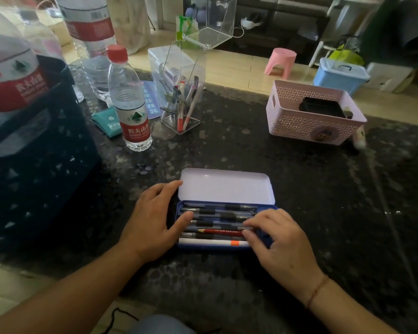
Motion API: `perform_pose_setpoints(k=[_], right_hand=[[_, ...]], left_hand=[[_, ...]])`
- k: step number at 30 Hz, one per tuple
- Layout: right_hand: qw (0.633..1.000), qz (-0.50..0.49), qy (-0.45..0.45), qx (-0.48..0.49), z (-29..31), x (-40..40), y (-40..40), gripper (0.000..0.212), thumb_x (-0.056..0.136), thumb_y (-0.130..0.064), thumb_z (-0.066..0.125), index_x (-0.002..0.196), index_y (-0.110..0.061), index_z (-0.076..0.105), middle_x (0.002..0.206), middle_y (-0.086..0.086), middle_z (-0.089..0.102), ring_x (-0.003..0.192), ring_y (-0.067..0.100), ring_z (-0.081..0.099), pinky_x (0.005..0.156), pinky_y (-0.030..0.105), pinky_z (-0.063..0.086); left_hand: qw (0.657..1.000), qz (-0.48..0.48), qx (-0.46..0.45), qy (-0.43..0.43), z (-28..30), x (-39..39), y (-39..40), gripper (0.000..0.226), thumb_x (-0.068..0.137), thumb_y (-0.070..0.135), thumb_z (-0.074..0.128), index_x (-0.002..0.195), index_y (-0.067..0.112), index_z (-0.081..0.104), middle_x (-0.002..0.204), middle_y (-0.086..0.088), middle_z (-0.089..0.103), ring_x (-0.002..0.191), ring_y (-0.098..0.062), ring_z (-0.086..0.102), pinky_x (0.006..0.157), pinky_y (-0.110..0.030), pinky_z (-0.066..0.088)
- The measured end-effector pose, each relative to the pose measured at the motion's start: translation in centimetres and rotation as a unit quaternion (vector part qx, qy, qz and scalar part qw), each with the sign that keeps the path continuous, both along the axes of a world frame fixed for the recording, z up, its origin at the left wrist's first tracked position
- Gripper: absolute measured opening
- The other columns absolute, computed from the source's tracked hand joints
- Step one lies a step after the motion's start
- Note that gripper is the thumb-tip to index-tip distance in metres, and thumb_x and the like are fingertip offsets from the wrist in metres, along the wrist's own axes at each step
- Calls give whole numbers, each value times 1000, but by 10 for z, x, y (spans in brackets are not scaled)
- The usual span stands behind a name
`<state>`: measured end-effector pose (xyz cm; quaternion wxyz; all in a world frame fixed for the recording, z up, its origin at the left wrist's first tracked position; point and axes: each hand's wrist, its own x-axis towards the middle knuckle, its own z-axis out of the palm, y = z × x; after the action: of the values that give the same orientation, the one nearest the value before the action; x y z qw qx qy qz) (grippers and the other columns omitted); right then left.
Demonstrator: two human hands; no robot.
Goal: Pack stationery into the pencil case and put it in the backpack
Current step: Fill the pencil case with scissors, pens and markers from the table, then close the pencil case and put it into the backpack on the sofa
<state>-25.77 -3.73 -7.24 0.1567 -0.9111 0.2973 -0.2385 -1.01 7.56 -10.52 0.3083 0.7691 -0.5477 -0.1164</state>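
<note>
A blue tin pencil case (227, 188) lies open on the dark table, its pale lid tipped back. Inside lie several dark pens, a red pencil (221, 231) and a white marker with an orange band (212, 242). My left hand (152, 222) rests at the case's left end, index finger touching the lid's corner and thumb on the pens. My right hand (278, 244) lies over the right end of the case, fingertips on the pens and red pencil. Neither hand grips anything. No backpack is in view.
A clear holder (179, 92) with pens and clips stands behind the case, beside a water bottle (130, 102). A dark crate (34, 153) with large bottles fills the left. A pink basket (311, 116) sits at the right rear.
</note>
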Motion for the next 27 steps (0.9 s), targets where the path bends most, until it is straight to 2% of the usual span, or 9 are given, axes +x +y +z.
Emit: perform_pose_setpoints(k=[3, 6, 8, 10, 13, 19, 22, 24, 27], right_hand=[[992, -88, -66, 69, -2, -7, -19, 31, 85, -42, 57, 111, -26, 63, 106, -12, 61, 96, 2, 55, 83, 18, 45], [916, -218, -109, 318, 4, -6, -43, 53, 90, -50, 50, 137, -27, 45, 133, -7, 54, 111, 3, 51, 85, 22, 45], [867, -209, -137, 431, 9, -4, -53, 67, 87, -59, 43, 144, -25, 35, 141, -3, 50, 120, 7, 47, 98, 30, 40], [849, -191, -155, 468, 20, -5, -53, 83, 77, -70, 36, 145, -24, 32, 138, -3, 53, 119, 7, 46, 100, 33, 35], [851, -187, -181, 457, 33, -16, -40, 85, 74, -77, 31, 143, -27, 35, 122, -14, 60, 110, 3, 46, 97, 32, 28], [867, -181, -170, 432, 21, -45, -1, 81, 73, -75, 35, 141, -30, 39, 114, -22, 60, 105, -16, 48, 86, 9, 30], [906, -163, -112, 375, 5, -49, 10, 60, 80, -64, 46, 129, -29, 53, 119, -12, 61, 117, 6, 53, 94, 18, 37], [940, -175, -76, 284, 0, -45, 9, 33, 87, -51, 54, 111, -31, 63, 107, -14, 63, 112, 11, 56, 88, 18, 41], [941, -282, 28, 185, -2, -35, 0, 49, 84, -61, 50, 121, -30, 58, 109, -9, 64, 113, 18, 49, 90, 34, 43]], left_hand=[[999, -21, -6, 36, -2, 2, 0, 73, 86, 76, 31, 146, 36, 34, 147, 6, 46, 135, -15, 41, 110, -46, 35], [984, -45, -55, 163, 0, 6, -2, 71, 86, 77, 37, 145, 37, 34, 137, 37, 48, 130, 7, 44, 110, -32, 35], [966, -32, -72, 245, 5, 5, -5, 70, 83, 77, 40, 144, 42, 32, 123, 46, 53, 122, 14, 48, 104, -14, 35], [939, 0, -91, 331, 12, 3, -6, 71, 80, 74, 43, 142, 40, 36, 118, 39, 61, 121, 8, 53, 105, -19, 36], [898, 48, -127, 418, 25, -4, 1, 66, 73, 81, 47, 130, 48, 45, 115, 23, 70, 123, -7, 57, 107, -36, 37], [933, 46, -72, 351, 30, -26, 53, 60, 76, 85, 44, 132, 63, 41, 124, 16, 68, 126, 7, 50, 100, -10, 35], [952, 46, 9, 303, 26, -30, 64, 61, 85, 64, 58, 141, 46, 41, 125, 17, 66, 125, 4, 52, 106, -26, 38], [965, 93, 33, 245, 31, -30, 58, 44, 84, 54, 66, 125, 40, 58, 106, 21, 72, 107, 5, 62, 90, -23, 47], [969, 161, 109, 153, 45, -36, 40, 31, 84, 59, 65, 88, 28, 67, 81, 9, 71, 81, -10, 66, 72, -33, 53]])
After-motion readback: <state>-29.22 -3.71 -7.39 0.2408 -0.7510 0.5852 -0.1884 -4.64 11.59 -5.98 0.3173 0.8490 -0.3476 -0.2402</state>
